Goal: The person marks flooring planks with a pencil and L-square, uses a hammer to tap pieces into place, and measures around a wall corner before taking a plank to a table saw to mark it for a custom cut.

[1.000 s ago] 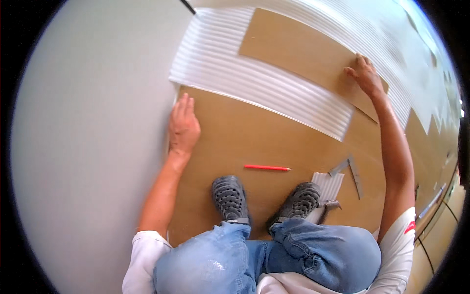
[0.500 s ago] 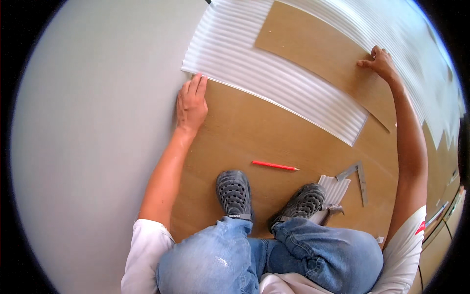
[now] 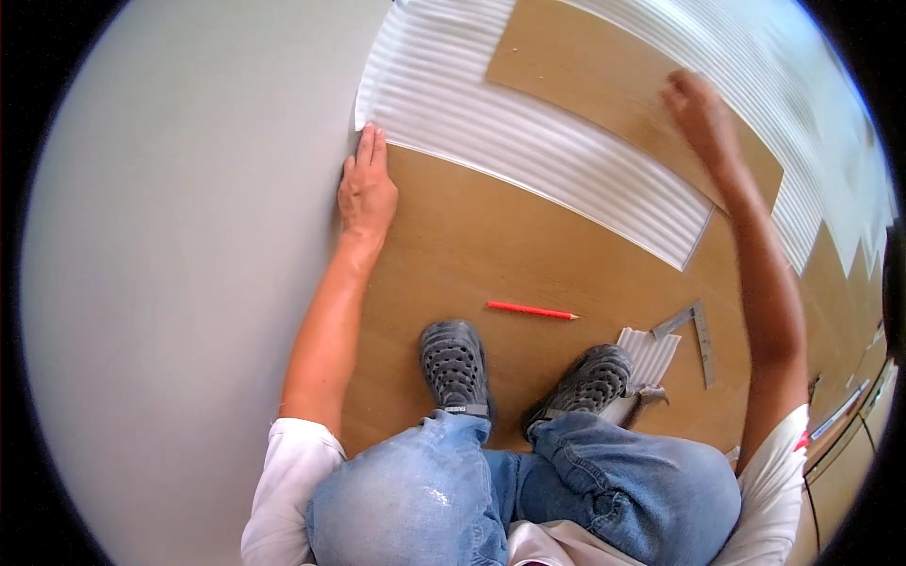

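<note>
My left hand [image 3: 366, 200] lies along the foot of the grey wall, fingers stretched out. Its fingertips touch the near left corner of a white ribbed foam underlay sheet [image 3: 444, 118]. My right hand [image 3: 700, 111] is over a long brown board [image 3: 576, 66], blurred by motion. Its fingers look bent, but I cannot tell whether they touch the board or hold anything. That board rests on top of the foam. Nearer me, brown flooring [image 3: 444, 226] shows beyond the foam's straight near edge.
A red pencil [image 3: 533, 310] lies ahead of my dark clogs [image 3: 455, 363]. By my right foot are a metal square [image 3: 700, 335], a foam scrap [image 3: 651, 354] and a hammer [image 3: 648, 396]. The grey wall [image 3: 189, 283] bounds the left side. More foam [image 3: 802, 113] spreads at the far right.
My right hand has moved left across the brown board and now blurs. My left hand has shifted slightly, its fingers straighter and closer to the wall at the foam's corner.
</note>
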Motion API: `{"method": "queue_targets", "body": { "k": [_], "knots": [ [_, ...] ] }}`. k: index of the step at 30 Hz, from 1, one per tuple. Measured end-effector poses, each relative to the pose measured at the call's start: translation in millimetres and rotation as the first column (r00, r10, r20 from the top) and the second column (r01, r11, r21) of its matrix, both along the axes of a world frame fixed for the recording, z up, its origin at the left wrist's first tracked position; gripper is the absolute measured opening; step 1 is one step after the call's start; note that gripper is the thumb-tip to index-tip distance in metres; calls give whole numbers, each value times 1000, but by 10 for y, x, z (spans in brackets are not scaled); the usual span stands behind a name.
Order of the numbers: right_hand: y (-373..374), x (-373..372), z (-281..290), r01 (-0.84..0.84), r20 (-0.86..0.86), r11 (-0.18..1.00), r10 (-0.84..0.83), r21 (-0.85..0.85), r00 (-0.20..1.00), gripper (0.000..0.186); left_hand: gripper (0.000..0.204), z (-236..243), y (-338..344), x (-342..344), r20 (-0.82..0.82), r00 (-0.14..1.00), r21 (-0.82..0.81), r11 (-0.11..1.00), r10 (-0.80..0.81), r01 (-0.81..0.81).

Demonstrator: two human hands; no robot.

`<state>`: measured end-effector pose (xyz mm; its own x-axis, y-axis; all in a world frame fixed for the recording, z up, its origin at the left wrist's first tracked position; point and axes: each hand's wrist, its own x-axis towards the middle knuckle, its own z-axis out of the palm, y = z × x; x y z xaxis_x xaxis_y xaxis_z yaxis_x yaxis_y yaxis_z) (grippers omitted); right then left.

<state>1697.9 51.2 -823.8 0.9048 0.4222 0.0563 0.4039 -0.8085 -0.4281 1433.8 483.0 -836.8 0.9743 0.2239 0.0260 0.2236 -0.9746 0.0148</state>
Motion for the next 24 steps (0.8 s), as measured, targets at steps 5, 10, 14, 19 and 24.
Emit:
{"method": "queue_targets", "body": {
  "k": [5,10,14,19,24],
  "knots": [
    [1032,-1952,115,-297,-46,952,301,80,953,19,58,-13,95,-30,-31,999,10,1000,-7,7],
    [1178,-2366,79,-131,-19,991,132,16,991,28,58,48,57,7,-76,997,-100,995,-14,7],
    [1346,-2528,-17,-13,36,999,14,-42,999,39,57,115,88,38,-132,991,-63,998,-33,25],
    [1475,-2419,84,40,-63,982,-53,-186,997,21,53,250,89,101,-209,978,-64,998,-27,14],
    [1475,-2186,2,36,-189,969,-83,-243,978,20,46,342,165,202,-231,968,-82,993,-102,85]
  ]
}}
